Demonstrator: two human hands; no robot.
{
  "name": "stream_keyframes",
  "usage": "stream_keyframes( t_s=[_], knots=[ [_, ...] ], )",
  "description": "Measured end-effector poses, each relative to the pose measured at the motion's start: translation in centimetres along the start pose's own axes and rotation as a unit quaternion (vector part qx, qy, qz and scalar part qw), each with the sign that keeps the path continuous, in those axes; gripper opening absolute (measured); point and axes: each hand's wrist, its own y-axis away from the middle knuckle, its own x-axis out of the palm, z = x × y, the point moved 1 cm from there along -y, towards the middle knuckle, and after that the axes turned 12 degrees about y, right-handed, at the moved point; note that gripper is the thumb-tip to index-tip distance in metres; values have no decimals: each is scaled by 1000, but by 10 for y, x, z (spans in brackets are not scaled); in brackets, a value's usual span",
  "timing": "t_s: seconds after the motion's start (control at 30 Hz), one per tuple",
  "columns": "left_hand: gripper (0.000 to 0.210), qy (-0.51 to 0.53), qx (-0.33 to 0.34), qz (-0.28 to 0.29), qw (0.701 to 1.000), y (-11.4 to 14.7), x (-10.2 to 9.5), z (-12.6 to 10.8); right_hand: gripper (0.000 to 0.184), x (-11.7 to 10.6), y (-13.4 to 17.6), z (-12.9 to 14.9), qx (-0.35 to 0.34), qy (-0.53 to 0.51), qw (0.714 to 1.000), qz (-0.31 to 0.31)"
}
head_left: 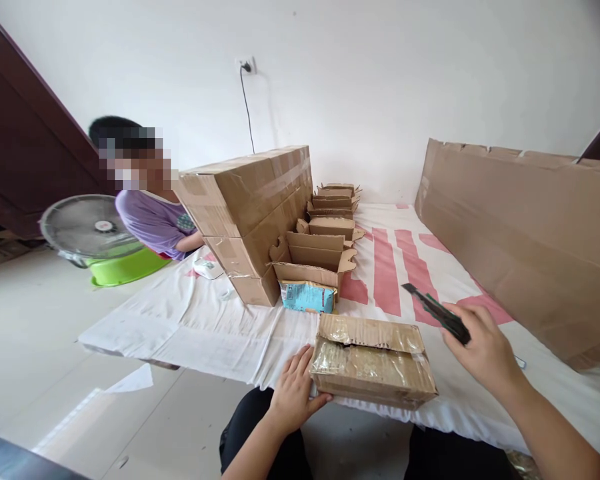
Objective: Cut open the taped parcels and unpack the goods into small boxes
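Note:
A small taped cardboard box (375,377) lies at the table's front edge, its top seam parted along the middle. My left hand (295,387) grips the left end of this box, fingers along its side and thumb at the lower front corner. Held up to the right of the box is a dark utility knife (440,313), its blade pointing up and left. My right hand (485,340) is closed around the knife's handle, apart from the box. Just behind the box sits a blue packet (307,297).
Stacked sealed cartons (260,200) form a wall at left centre, with a row of open boxes (315,250) beside it. A large cardboard sheet (520,233) stands at right. Beyond the table's left side are a person (153,217) and a fan (85,227).

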Motion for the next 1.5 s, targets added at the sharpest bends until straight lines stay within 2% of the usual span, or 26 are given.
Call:
stream_keyframes(
  t_s=[0.07,0.13,0.23,0.37,0.5,0.73,0.97,1.17,1.27,1.37,1.5],
  knots=[
    [78,7,-8,2,1000,1,1,0,34,-16,-21,32,-113,-42,992,20],
    [78,12,-16,9,1000,1,1,0,31,-25,-34,65,-222,-56,973,22],
    [78,17,-23,16,999,1,1,1,32,-28,-43,102,-323,-48,945,0],
    [79,25,-26,19,999,0,0,0,36,-23,-47,122,-392,-32,920,-5],
    [79,28,-32,19,999,0,0,0,37,-24,-47,112,-411,-13,911,14],
    [72,11,-12,4,1000,1,0,1,41,-49,-39,62,-398,13,915,59],
    [66,11,7,-3,1000,-4,-4,2,46,-76,-23,19,-350,42,932,81],
    [63,7,14,-9,1000,-5,-4,2,48,-88,-8,-14,-299,54,948,98],
    [64,6,16,-10,1000,-5,-4,2,35,-83,-1,-41,-263,47,959,94],
    [64,1,18,-12,1000,-5,-4,2,27,-67,11,-67,-188,38,977,96],
    [63,-3,24,-19,1000,-4,-5,2,31,-31,37,-85,-58,-22,984,168]
  ],
)
